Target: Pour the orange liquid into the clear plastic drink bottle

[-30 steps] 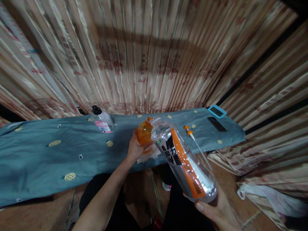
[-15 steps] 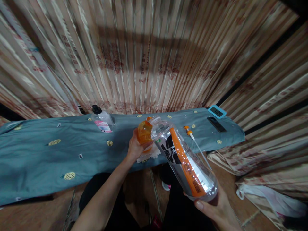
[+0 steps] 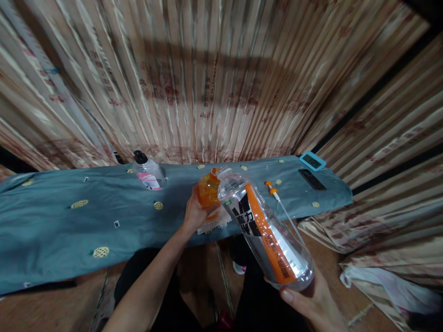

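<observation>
right hand (image 3: 313, 302): fingers cupped under base of clear bottle (image 3: 266, 230), tilted, its mouth against orange bottle (image 3: 208, 191). left hand (image 3: 194, 213): clenched round orange bottle at edge of blue-covered table (image 3: 69, 226). farther back: dropper (image 3: 282, 207), black-capped bottle (image 3: 147, 171), phone (image 3: 312, 179).

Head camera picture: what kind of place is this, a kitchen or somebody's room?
Probably a room at home, not a kitchen: patterned curtains hang behind a table draped in blue cloth, a phone lies on it, and the floor is tiled.
</observation>
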`<state>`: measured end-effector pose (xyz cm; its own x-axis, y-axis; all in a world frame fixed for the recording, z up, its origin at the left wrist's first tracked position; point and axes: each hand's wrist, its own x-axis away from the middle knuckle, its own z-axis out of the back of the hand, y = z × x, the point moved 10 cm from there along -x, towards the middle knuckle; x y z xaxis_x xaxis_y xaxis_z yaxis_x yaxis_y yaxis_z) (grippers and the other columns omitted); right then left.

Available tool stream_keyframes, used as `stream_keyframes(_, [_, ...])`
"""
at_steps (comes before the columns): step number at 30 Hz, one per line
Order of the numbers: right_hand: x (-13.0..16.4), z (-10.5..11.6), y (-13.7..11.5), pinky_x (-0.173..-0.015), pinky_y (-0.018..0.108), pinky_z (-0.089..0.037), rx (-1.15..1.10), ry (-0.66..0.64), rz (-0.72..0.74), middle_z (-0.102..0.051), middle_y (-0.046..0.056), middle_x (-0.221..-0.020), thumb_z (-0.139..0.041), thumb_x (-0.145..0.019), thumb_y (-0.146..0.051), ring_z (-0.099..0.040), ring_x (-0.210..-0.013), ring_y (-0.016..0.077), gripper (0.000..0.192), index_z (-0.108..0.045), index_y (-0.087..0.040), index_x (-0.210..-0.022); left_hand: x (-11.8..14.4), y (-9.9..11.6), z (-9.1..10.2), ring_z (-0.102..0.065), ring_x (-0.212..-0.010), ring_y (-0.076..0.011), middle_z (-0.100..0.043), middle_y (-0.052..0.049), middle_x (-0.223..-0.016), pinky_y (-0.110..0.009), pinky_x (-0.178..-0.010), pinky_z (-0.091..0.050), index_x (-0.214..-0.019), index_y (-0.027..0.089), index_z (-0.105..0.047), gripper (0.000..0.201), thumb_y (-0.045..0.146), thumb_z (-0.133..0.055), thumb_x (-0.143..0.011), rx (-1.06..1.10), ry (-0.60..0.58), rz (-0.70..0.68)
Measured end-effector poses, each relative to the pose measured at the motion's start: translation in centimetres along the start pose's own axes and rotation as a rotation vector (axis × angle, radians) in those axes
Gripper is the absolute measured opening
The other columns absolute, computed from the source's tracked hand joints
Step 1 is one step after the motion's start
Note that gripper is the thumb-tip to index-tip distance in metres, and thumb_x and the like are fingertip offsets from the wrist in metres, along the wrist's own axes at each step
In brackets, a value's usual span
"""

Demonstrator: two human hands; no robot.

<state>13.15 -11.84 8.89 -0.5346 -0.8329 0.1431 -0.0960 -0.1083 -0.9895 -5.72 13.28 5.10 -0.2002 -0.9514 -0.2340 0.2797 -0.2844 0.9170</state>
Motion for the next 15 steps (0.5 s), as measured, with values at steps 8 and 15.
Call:
stream_keyframes(8, [0.23,-0.27,-0.38,-0.09,0.028,-0.05,-0.002,0.02,-0.006,-0.071,0.005,-0.114,-0.087,-0.052,-0.046,-0.067,-0.105,0.0254,0.09,-0.048,-0.026,-0.131,0.0,0.13,0.04,-0.065,-0.098,-0.0263,-0.065,-0.007,-0.109,-0.038,-0.085,-0.052,-0.123,0.019,-0.043,0.075,0.039,-0.077,-0.06,-0.01,-0.003,-0.012])
stream_keyframes(15, [0.16,-0.35,-0.1,-0.091,0.031,-0.05,-0.001,-0.002,-0.019,-0.07,0.007,-0.115,-0.087,-0.051,-0.047,-0.066,-0.105,0.0267,0.093,-0.046,-0.024,-0.13,-0.01,0.26,0.1,-0.065,-0.096,-0.0259,-0.066,-0.007,-0.107,-0.038,-0.084,-0.053,-0.124,0.018,-0.044,0.075,0.04,-0.077,-0.06,-0.014,0.0,-0.012])
